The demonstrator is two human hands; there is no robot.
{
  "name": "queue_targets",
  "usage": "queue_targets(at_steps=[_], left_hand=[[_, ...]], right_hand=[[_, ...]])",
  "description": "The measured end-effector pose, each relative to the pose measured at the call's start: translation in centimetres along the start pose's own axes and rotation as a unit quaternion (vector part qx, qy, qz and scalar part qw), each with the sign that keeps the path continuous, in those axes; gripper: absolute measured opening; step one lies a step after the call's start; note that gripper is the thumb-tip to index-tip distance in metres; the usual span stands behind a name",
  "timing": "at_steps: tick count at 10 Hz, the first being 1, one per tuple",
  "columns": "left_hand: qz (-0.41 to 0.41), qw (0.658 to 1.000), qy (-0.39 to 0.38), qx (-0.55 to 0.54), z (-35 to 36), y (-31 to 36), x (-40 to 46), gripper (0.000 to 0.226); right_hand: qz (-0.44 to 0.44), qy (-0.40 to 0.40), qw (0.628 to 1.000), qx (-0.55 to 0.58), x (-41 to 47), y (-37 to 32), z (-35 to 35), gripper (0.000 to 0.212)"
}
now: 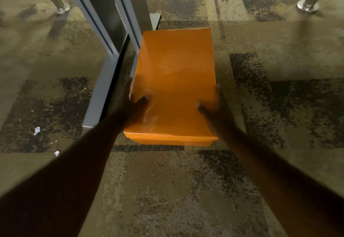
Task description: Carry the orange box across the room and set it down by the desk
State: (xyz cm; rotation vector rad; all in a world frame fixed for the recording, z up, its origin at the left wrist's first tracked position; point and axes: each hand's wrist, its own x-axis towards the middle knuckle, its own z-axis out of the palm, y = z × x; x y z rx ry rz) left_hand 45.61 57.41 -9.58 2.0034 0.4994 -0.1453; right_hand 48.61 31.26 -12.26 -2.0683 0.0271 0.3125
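The orange box (175, 80) is a flat rectangular lidded box, long axis pointing away from me, low over the patterned carpet in the middle of the view. My left hand (128, 104) grips its left side with the thumb lying on the lid. My right hand (214, 108) grips the right side, thumb on the lid too. I cannot tell whether the box rests on the floor or hangs just above it. A grey desk leg frame (104, 87) stands right beside the box's left edge.
Grey metal uprights (121, 13) rise at the upper left, just behind the box. Chrome legs with round feet stand at the far left (61, 8) and far right (308, 6). Small white paper scraps (37, 130) lie on the carpet at left.
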Motion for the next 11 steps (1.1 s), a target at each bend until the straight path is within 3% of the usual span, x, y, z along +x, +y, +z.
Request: queue_targets(at_steps=[2,4,7,9,11], left_hand=[[0.075,0.973,-0.058,0.212,-0.1,-3.4,-3.0,0.122],[0.061,0.979,-0.057,0.185,-0.4,-3.7,-3.2,0.115],[0.047,0.956,-0.069,0.281,-1.9,-2.5,-2.5,0.128],[0.041,0.955,-0.023,0.293,-1.5,-1.8,-5.1,0.110],[0.112,0.926,0.042,0.359,-1.6,-1.3,-10.2,0.105]], right_hand=[[-0.073,-0.054,0.987,-0.131,-4.7,1.9,-1.2,0.119],[-0.091,-0.066,0.984,-0.138,-4.8,2.3,-0.6,0.125],[-0.086,-0.062,0.987,-0.123,-4.2,1.6,1.1,0.123],[-0.066,-0.091,0.982,-0.151,-5.1,0.6,0.7,0.128],[-0.166,-0.028,0.936,-0.308,-8.6,-1.2,-1.6,0.120]])
